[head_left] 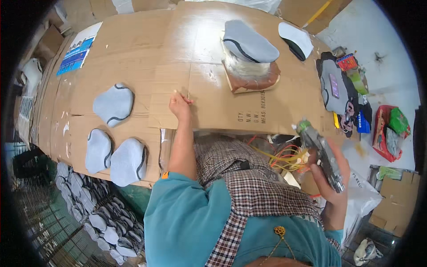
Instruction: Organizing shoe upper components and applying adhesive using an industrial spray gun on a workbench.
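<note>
My right hand point(331, 173) is wrapped round a worn grey metal hand tool point(324, 155) with a green end, resembling a spray gun. It is held in the air off the table's front edge. My left hand point(180, 105) rests over the cardboard-covered table point(147, 71), fingers curled; whatever they may pinch is too small to make out. Beyond it, a grey shaped pad with black trim point(251, 40) lies on a brown block wrapped in clear film point(253, 75). Left of that hand lies a similar grey pad point(114, 104), with two more pads point(129, 162) nearer me.
A white and black piece point(296, 40) lies at the far right. Dark fabric with a phone point(334, 86) sits at the right edge, beside a red bag point(389, 133). Yellow and red hoses point(284, 155) hang below the table. Many grey pads point(104, 218) are piled at lower left.
</note>
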A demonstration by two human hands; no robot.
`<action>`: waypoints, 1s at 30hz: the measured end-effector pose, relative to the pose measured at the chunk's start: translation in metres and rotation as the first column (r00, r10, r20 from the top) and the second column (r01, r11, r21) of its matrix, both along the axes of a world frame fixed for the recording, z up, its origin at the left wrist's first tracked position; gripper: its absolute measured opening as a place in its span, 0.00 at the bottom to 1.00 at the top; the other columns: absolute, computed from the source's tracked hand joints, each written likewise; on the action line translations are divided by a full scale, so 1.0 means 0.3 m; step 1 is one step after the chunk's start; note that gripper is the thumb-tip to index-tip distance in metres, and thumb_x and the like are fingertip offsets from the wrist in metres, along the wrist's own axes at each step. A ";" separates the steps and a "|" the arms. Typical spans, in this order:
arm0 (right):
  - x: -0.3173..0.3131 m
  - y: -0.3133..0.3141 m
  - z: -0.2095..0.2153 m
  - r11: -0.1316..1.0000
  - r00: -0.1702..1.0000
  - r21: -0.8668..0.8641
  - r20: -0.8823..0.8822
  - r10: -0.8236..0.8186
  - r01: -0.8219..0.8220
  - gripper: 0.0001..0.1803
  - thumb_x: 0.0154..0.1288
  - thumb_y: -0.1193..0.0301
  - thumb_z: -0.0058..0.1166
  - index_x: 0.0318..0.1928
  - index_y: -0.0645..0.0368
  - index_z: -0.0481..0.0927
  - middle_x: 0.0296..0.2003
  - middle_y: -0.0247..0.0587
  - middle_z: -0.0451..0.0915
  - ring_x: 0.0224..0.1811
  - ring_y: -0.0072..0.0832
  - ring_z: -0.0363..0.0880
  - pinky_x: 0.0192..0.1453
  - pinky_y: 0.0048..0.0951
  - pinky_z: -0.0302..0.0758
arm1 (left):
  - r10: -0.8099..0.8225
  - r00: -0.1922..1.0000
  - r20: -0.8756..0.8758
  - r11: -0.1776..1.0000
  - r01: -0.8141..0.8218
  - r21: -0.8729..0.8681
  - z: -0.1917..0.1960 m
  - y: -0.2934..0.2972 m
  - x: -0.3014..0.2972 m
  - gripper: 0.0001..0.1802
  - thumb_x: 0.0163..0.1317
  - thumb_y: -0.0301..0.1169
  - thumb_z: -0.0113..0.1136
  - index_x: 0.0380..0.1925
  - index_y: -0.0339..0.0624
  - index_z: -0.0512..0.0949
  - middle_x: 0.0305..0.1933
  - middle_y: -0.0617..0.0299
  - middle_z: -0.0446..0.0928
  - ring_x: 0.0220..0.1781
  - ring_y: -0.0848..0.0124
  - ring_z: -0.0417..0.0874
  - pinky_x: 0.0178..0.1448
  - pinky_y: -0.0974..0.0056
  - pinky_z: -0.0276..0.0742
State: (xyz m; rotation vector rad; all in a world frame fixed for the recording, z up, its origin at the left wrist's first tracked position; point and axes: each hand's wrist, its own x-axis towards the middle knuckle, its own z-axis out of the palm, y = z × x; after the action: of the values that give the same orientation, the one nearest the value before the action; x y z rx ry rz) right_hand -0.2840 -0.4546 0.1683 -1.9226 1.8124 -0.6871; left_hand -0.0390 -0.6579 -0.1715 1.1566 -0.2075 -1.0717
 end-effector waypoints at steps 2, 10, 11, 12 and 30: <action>-0.001 -0.017 -0.004 1.000 0.997 0.007 0.078 -0.026 0.026 0.25 0.48 0.81 0.52 0.51 0.62 0.67 0.34 0.39 0.75 0.33 0.22 0.74 0.38 0.22 0.70 | -0.043 0.994 0.105 0.999 0.041 0.016 -0.016 -0.010 0.004 0.12 0.58 0.31 0.46 0.18 0.39 0.66 0.13 0.63 0.66 0.13 0.75 0.68 0.19 0.70 0.67; -0.180 0.059 -0.003 0.990 0.968 0.027 0.207 -0.140 0.138 0.26 0.50 0.77 0.51 0.53 0.64 0.65 0.34 0.37 0.74 0.32 0.20 0.71 0.38 0.21 0.69 | 0.019 0.967 0.253 0.997 -0.037 0.066 -0.010 0.032 0.083 0.10 0.56 0.29 0.47 0.17 0.39 0.66 0.15 0.63 0.68 0.14 0.75 0.68 0.20 0.71 0.65; -0.213 0.075 -0.006 0.990 0.944 0.040 0.298 -0.144 0.139 0.26 0.49 0.78 0.51 0.53 0.63 0.65 0.33 0.37 0.74 0.31 0.20 0.71 0.38 0.21 0.69 | 0.034 0.970 0.239 0.994 -0.057 0.090 0.003 0.039 0.089 0.11 0.55 0.29 0.47 0.17 0.39 0.65 0.15 0.63 0.68 0.15 0.74 0.68 0.21 0.71 0.66; -0.240 0.095 -0.014 0.988 0.935 0.051 0.319 -0.153 0.144 0.26 0.48 0.79 0.51 0.52 0.63 0.65 0.32 0.36 0.74 0.30 0.20 0.72 0.38 0.22 0.69 | 0.020 0.965 0.260 0.996 -0.043 0.082 0.019 0.048 0.093 0.11 0.55 0.29 0.47 0.17 0.39 0.65 0.15 0.63 0.68 0.15 0.74 0.68 0.21 0.71 0.66; -0.941 0.052 -0.029 0.980 0.914 -0.143 0.400 -0.074 0.141 0.25 0.47 0.76 0.53 0.50 0.65 0.67 0.35 0.42 0.76 0.29 0.24 0.75 0.33 0.24 0.70 | -0.023 0.771 0.637 0.962 -0.157 0.225 0.118 0.008 -0.161 0.07 0.46 0.25 0.48 0.17 0.34 0.62 0.17 0.58 0.65 0.16 0.70 0.68 0.19 0.67 0.67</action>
State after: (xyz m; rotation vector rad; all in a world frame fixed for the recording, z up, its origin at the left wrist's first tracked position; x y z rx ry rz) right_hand -0.5663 -0.4389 0.1597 -1.6382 1.6533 -1.2058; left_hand -0.0873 -0.6555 -0.1360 1.7439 -0.5625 -0.6121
